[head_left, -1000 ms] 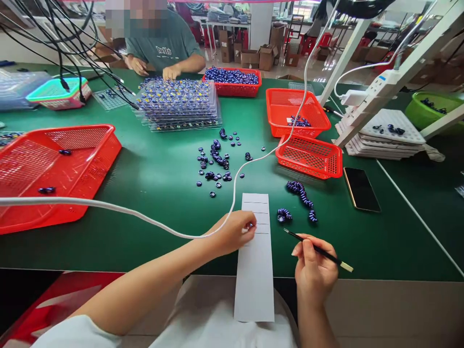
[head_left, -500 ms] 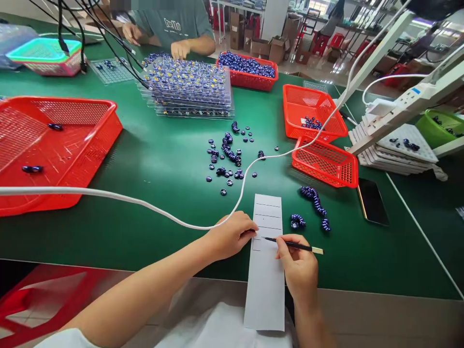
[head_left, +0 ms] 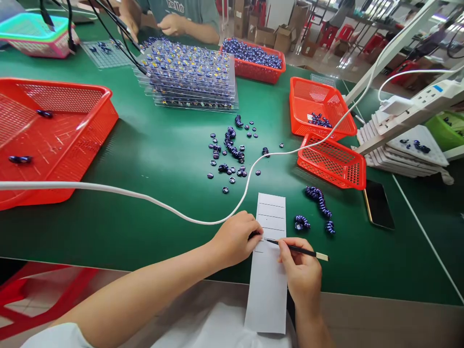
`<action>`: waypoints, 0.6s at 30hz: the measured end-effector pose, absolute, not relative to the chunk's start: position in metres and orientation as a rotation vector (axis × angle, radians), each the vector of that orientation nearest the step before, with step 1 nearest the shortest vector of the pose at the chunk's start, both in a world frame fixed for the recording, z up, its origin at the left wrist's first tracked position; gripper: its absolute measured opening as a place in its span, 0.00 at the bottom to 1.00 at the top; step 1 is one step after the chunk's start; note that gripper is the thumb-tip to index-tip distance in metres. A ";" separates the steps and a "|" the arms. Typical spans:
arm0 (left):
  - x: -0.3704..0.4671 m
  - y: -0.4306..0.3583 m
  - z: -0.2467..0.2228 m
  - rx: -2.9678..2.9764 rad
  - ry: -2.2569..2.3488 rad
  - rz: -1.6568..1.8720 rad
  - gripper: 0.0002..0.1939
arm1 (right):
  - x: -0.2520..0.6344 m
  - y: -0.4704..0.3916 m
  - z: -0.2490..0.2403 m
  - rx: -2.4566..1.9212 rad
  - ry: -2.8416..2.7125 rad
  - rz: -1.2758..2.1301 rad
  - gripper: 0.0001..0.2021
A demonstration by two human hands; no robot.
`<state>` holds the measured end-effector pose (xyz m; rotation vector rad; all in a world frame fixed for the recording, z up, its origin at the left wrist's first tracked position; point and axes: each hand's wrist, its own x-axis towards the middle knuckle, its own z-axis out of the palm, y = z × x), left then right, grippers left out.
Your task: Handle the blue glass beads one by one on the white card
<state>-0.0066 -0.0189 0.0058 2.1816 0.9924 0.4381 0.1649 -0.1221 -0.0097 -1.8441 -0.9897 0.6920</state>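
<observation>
The left hand point(head_left: 236, 238) has its fingertips pinched together on a small dark piece point(head_left: 255, 235), mostly hidden, at the left edge of a white paper strip point(head_left: 268, 290). The right hand point(head_left: 302, 273) grips a thin black tool point(head_left: 299, 249), tip over the strip. Dark beads point(head_left: 319, 203) lie right on the green surface point(head_left: 166, 150).

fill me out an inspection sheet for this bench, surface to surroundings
Surface: green tabletop
Work items: lined white strip overhanging the near edge; dark beads scattered beyond
Clutter: phone near a red basket
Hands: left hand pinches a small dark piece, mostly hidden; right hand holds a thin black tool, tip at the strip
Cables: white cable crosses the view; black cables hang upper left
Surroundings: co-worker's hands behind stacked clear trays; cardboard boxes beyond
</observation>
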 end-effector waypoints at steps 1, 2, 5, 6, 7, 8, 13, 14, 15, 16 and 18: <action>-0.007 -0.019 0.006 2.177 0.991 0.434 0.04 | 0.165 -0.123 -0.009 -1.845 -0.993 0.680 0.14; -0.007 -0.019 0.006 2.173 0.990 0.430 0.04 | 0.166 -0.124 -0.009 -1.845 -0.997 0.671 0.14; -0.009 -0.017 0.006 2.147 0.974 0.428 0.04 | 0.167 -0.126 -0.009 -1.845 -1.022 0.672 0.14; -0.010 -0.017 0.007 2.124 0.958 0.431 0.03 | 0.168 -0.127 -0.009 -1.848 -1.034 0.676 0.14; -0.012 -0.016 0.007 2.096 0.937 0.434 0.03 | 0.169 -0.127 -0.010 -1.853 -1.045 0.678 0.14; -0.013 -0.015 0.008 2.073 0.918 0.435 0.03 | 0.169 -0.128 -0.011 -1.857 -1.056 0.681 0.13; -0.013 -0.017 0.008 2.128 0.926 0.394 0.03 | 0.170 -0.128 -0.013 -1.855 -1.071 0.709 0.13; -0.012 -0.017 0.008 2.146 0.930 0.385 0.03 | 0.170 -0.128 -0.013 -1.856 -1.069 0.706 0.13; -0.011 -0.018 0.008 2.156 0.930 0.380 0.03 | 0.169 -0.128 -0.012 -1.859 -1.066 0.700 0.13; -0.011 -0.019 0.008 2.158 0.932 0.381 0.03 | 0.169 -0.128 -0.012 -1.862 -1.067 0.692 0.14; -0.009 -0.019 0.008 2.151 0.944 0.392 0.03 | 0.169 -0.129 -0.012 -1.865 -1.079 0.682 0.13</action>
